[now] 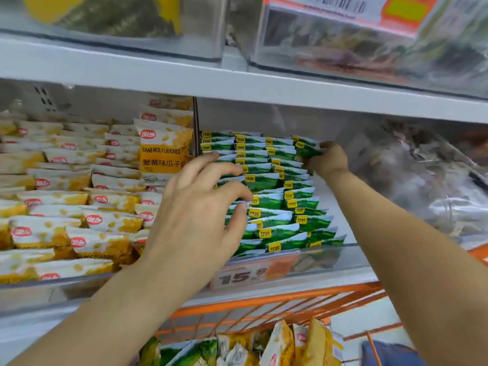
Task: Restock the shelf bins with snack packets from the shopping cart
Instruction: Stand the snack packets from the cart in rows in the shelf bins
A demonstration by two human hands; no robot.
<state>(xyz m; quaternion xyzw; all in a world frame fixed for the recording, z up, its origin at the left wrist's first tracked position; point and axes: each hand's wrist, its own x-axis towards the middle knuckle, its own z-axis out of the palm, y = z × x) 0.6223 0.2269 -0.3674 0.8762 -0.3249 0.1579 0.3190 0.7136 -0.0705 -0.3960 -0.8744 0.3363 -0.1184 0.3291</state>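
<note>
A clear shelf bin (330,256) holds several rows of green snack packets (272,204) with yellow labels. My left hand (200,207) is over the left rows, fingers spread and bent, fingertips touching packet tops. My right hand (328,161) reaches deep into the bin's far right corner and grips a green packet (307,150) at the back of the right row. Below, the orange shopping cart (277,305) carries yellow and green snack packets (280,344).
The neighbouring left bin (34,286) is filled with yellow-and-white crab roe packets (163,151). A price tag (253,273) hangs on the green bin's front. Another clear bin (422,175) sits to the right. The white shelf board (237,83) above carries more bins.
</note>
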